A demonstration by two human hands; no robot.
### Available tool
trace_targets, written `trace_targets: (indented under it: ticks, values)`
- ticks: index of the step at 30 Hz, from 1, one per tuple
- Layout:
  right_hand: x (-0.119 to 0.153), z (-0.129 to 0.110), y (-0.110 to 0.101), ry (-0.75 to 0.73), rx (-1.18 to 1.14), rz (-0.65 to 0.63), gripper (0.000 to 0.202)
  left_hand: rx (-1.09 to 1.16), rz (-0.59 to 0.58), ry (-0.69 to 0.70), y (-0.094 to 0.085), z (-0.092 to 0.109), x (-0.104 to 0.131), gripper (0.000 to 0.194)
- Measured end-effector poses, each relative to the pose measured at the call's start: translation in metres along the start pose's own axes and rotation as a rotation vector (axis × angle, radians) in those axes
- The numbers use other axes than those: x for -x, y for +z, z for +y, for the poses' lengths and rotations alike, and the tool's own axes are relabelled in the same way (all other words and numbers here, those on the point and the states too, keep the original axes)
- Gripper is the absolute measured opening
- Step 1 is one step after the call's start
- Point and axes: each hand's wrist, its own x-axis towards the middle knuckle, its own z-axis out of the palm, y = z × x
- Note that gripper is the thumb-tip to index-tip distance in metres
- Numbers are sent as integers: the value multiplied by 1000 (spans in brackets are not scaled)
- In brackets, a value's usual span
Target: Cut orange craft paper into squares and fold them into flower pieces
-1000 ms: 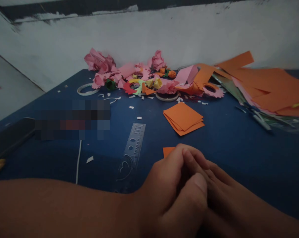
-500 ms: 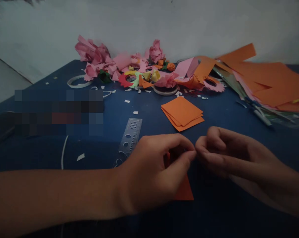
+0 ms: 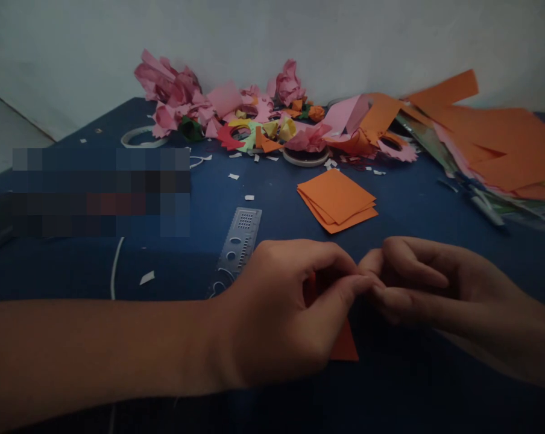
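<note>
My left hand (image 3: pixel 295 307) is closed in a pinch, thumb against fingertips. My right hand (image 3: pixel 426 283) meets it from the right with thumb and fingers pressed together, the fingertips of both hands touching. Whatever lies between them is hidden or too small to name. Beneath my left hand a corner of orange paper (image 3: pixel 346 343) shows, and more orange is visible through the gap in the fingers; I cannot tell whether it is held or lies on the table. Just beyond the hands is a small stack of square orange papers (image 3: pixel 338 196). A clear plastic ruler (image 3: pixel 239 241) lies partly behind my left hand.
Crumpled pink paper (image 3: pixel 168 78) and coloured paper cut-outs line the back of the blue table (image 3: pixel 186 271). A tape roll (image 3: pixel 306 158) sits among them. Large orange sheets (image 3: pixel 503 144) and a pen (image 3: pixel 487 208) lie at right. White scraps are scattered around; a blurred patch covers the left.
My fingertips have come together, the left hand shifting slightly right to touch the right hand. The whole view has moved a little; the stack and ruler lie as before.
</note>
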Motion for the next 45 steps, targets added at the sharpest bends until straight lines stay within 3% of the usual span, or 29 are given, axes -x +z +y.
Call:
trace_targets:
  ticks: [10,19,26,31,36,42,45]
  values:
    - [-2,1,0,-21,-41,-10,43,-49,15,1,0,-1,0,9]
    - [0,5,0,-96,48,81,40,-234,146,182,1,-3,5,8]
    - [0,6,2,-131,94,77,36,-276,126,239,1,-7,4,7]
    - [1,5,2,-123,113,85,37,-329,122,367,1,-10,4,4]
    - [2,4,3,-114,124,88,37,-455,121,372,0,-12,9,9]
    - [3,3,3,-85,114,53,36,-509,-23,540,-5,-17,3,13]
    - [3,4,3,-89,128,41,36,-500,-26,546,-4,-17,0,13]
